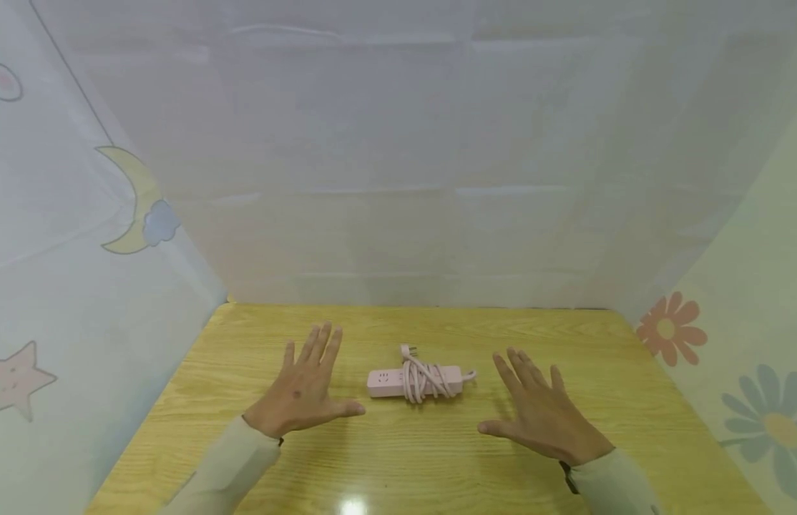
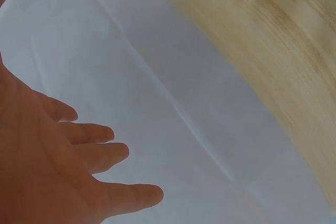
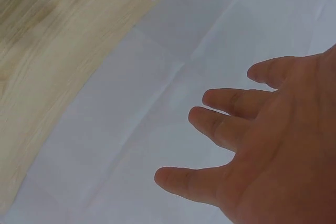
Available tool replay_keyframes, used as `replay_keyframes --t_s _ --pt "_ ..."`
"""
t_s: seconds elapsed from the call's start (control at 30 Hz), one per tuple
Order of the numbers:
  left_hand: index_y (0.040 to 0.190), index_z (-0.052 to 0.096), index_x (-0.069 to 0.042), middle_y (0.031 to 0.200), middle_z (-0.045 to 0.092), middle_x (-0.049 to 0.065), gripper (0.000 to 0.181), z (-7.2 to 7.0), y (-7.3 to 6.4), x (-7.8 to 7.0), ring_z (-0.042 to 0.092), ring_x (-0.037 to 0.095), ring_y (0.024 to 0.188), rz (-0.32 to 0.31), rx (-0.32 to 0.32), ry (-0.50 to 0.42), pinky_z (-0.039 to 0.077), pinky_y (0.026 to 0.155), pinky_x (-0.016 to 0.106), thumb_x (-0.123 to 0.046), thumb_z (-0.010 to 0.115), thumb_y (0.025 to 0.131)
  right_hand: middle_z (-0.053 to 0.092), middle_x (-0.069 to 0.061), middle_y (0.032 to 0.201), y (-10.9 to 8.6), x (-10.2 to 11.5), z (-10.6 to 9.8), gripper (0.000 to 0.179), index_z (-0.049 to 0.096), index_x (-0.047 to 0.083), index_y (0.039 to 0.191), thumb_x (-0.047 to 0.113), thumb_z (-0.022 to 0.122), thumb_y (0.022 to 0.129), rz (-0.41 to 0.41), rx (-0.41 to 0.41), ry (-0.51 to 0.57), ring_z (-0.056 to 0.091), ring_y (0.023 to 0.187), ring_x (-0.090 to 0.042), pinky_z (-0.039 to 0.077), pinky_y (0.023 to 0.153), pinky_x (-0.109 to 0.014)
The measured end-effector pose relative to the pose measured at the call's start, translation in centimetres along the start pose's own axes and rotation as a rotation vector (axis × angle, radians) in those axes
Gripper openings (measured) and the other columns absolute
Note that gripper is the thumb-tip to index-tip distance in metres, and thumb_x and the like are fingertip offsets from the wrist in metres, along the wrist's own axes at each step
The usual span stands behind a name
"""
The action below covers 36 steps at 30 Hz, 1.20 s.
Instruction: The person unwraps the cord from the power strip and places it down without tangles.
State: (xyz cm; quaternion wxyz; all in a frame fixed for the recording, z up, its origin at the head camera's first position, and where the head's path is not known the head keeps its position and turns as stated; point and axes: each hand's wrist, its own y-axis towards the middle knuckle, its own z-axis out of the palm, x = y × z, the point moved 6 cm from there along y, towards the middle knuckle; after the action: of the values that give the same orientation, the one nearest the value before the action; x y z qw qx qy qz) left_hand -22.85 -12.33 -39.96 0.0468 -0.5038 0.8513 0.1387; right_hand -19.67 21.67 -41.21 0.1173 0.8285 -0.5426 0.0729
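Observation:
A pale pink power strip (image 1: pixel 387 384) lies on the wooden table, its cord (image 1: pixel 416 380) wound around the middle. The plug (image 1: pixel 407 350) pokes out at the back, prongs to the right, and a loop of cord (image 1: pixel 469 375) leaves the right end. To the left of the strip, my left hand (image 1: pixel 305 390) is spread with straight fingers and holds nothing. My right hand (image 1: pixel 541 411) is likewise spread on the other side, thumb toward the strip. Both wrist views show bare palms, with a bit of pink strip at the top edge.
The wooden table (image 1: pixel 411 458) ends against a whitish sheet (image 1: pixel 405 236) at the back. Printed side walls stand close on both sides, with a moon (image 1: pixel 137 200) on the left one and a red flower (image 1: pixel 672 328) on the right one.

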Motion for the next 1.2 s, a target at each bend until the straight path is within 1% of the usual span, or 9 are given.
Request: replay_keyframes --t_s 0.13,0.23,0.47,0.5,0.7,0.83,0.93,1.1,1.2 --pt "0.158 0.014 0.002 0.163 0.008 0.024 0.124 0.4 0.1 0.0 0.008 0.042 0.149 0.004 0.003 -0.02 0.011 0.108 0.074 -0.08 0.062 0.077 0.021 -0.028 0.159 0.1 0.1 0.2 0.106 0.024 0.003 0.157 0.067 0.066 0.085 0.0 0.009 0.012 0.022 0.144 -0.049 0.011 0.102 -0.08" --pt "0.158 0.014 0.001 0.163 0.008 0.024 0.124 0.6 0.2 0.0 0.008 0.042 0.149 0.011 0.003 -0.023 0.011 0.108 0.074 -0.079 0.062 0.077 0.02 -0.028 0.159 0.3 0.2 0.3 0.107 0.024 0.003 0.157 0.07 0.063 0.084 -0.001 0.013 0.013 0.021 0.145 -0.048 0.011 0.102 -0.079" --pt "0.158 0.012 0.002 0.162 0.009 0.026 0.122 1.3 0.5 0.1 0.01 0.044 0.149 0.023 0.015 -0.03 0.013 0.108 0.074 -0.073 0.067 0.079 0.022 -0.028 0.159 0.5 0.3 0.6 0.108 0.025 0.002 0.157 0.072 0.061 0.084 -0.009 0.007 -0.004 0.023 0.144 -0.048 0.011 0.104 -0.078" --pt "0.158 0.012 0.002 0.162 0.01 0.026 0.122 1.4 0.6 0.1 0.011 0.044 0.149 0.025 0.018 -0.026 0.014 0.108 0.074 -0.074 0.066 0.079 0.023 -0.028 0.159 0.6 0.4 0.6 0.108 0.025 0.001 0.156 0.073 0.061 0.084 -0.011 0.004 -0.007 0.023 0.144 -0.047 0.011 0.104 -0.078" --pt "0.158 0.011 0.001 0.162 0.01 0.026 0.121 2.0 0.7 0.1 0.011 0.044 0.149 0.031 0.034 -0.043 0.014 0.109 0.073 -0.076 0.062 0.08 0.025 -0.027 0.158 0.8 0.4 1.1 0.106 0.025 0.003 0.157 0.07 0.063 0.085 -0.028 -0.004 -0.02 0.026 0.144 -0.046 0.012 0.104 -0.078" --pt "0.157 0.014 0.002 0.161 0.012 0.027 0.119 2.4 0.7 0.1 0.014 0.045 0.148 0.034 0.028 -0.045 0.015 0.108 0.074 -0.073 0.065 0.081 0.024 -0.026 0.159 1.0 0.4 1.6 0.105 0.023 0.003 0.158 0.069 0.063 0.086 -0.034 0.012 0.001 0.024 0.145 -0.046 0.011 0.104 -0.078" --pt "0.157 0.014 0.003 0.161 0.014 0.028 0.118 2.7 0.7 0.2 0.015 0.046 0.147 0.034 0.027 -0.048 0.015 0.107 0.074 -0.069 0.069 0.081 0.026 -0.027 0.158 1.2 0.4 1.7 0.105 0.023 0.003 0.158 0.068 0.063 0.086 -0.04 0.008 0.002 0.025 0.144 -0.046 0.012 0.103 -0.079" --pt "0.157 0.014 0.003 0.161 0.013 0.027 0.118 3.2 0.8 0.3 0.015 0.044 0.148 0.028 0.043 -0.042 0.015 0.109 0.073 -0.071 0.067 0.081 0.026 -0.026 0.158 1.5 0.4 1.8 0.106 0.021 0.005 0.158 0.069 0.062 0.086 -0.044 0.001 -0.014 0.027 0.144 -0.045 0.013 0.104 -0.078" --pt "0.157 0.014 0.004 0.161 0.014 0.027 0.118 3.4 1.0 0.3 0.015 0.044 0.148 0.035 0.036 -0.052 0.016 0.108 0.073 -0.069 0.068 0.081 0.028 -0.026 0.157 1.7 0.6 1.8 0.105 0.021 0.005 0.159 0.069 0.062 0.086 -0.054 -0.008 -0.022 0.03 0.143 -0.044 0.014 0.104 -0.078"
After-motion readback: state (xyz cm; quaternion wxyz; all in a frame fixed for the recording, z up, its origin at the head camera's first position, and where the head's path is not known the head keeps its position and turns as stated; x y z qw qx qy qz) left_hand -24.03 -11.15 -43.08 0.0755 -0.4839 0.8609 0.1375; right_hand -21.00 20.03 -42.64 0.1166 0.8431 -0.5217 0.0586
